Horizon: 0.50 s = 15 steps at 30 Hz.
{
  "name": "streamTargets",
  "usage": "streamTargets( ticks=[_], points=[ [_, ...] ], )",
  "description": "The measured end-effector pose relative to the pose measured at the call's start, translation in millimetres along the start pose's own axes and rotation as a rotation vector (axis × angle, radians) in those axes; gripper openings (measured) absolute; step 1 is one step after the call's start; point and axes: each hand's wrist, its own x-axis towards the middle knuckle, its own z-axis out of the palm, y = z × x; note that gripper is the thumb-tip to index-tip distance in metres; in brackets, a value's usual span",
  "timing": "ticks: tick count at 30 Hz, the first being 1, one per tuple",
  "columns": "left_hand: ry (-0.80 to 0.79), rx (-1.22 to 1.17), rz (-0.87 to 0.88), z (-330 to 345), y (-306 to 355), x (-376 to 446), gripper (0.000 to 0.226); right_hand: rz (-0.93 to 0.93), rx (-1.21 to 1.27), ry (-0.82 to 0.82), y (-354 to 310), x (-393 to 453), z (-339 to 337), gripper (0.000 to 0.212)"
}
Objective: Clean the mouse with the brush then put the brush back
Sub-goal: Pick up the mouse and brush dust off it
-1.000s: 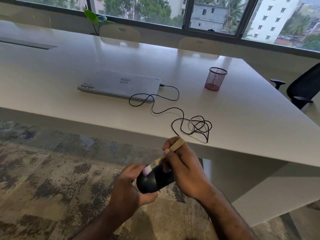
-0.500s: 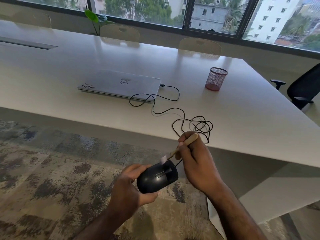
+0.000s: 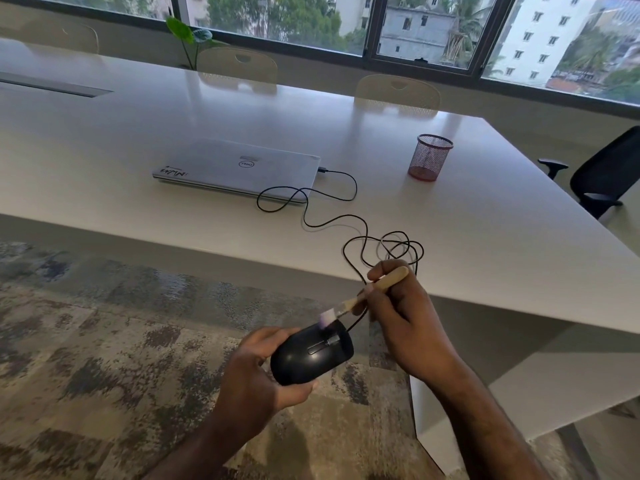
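1. My left hand point(image 3: 254, 372) has its grip wrapped around the black wired mouse point(image 3: 310, 355), held off the desk point(image 3: 485, 237) over the carpet.
2. My right hand point(image 3: 405, 313) pinches the wooden-handled brush point(image 3: 367, 295); its pale bristles sit at the mouse's front edge, by the scroll wheel.
3. Step in hand: brushing the mouse. Return of the brush is not yet done.
4. Next move, in my judgement: short strokes across the buttons, then carry the brush to the red mesh cup point(image 3: 430, 157), likely its holder.

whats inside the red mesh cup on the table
Through the mesh of the red mesh cup nothing shows; it looks empty. The very bottom is too dim to rule out something small.
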Motion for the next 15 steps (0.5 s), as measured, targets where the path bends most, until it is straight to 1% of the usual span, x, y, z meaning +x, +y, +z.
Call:
streamTargets(
  ticks=[2, 4, 5, 7, 11, 13, 15],
  points=[
    [-0.006, -0.006, 0.0, 0.7, 0.7, 0.4, 0.072, 0.012, 0.056, -0.11, -1.6, -4.0, -0.9, 0.005],
    [-0.008, -0.012, -0.007, 1.1, 0.1, 1.0, 0.071, 0.0, -0.067, -0.194, -0.5, -7.0, -1.8, 0.003],
    [-0.008, -0.016, -0.01, 1.0, -0.4, 1.2, 0.072, -0.015, -0.128, -0.2, 0.6, -7.9, -2.4, 0.004],
    [-0.012, -0.018, -0.009, 0.7, -0.9, 1.5, 0.072, -0.04, -0.185, -0.146, 2.0, -8.7, -4.8, 0.006],
    [-0.002, -0.038, -0.019, 0.5, -0.4, 1.0, 0.072, -0.099, -0.286, 0.033, 2.2, -7.4, -10.6, 0.006],
    [-0.002, -0.043, -0.021, 0.7, -0.1, 0.8, 0.071, -0.118, -0.211, 0.069, -0.4, -8.0, -9.7, 0.005],
    [-0.006, -0.043, -0.022, 1.1, 0.1, 1.1, 0.07, -0.118, -0.071, 0.026, -2.7, -10.3, -6.6, 0.006]
  ],
)
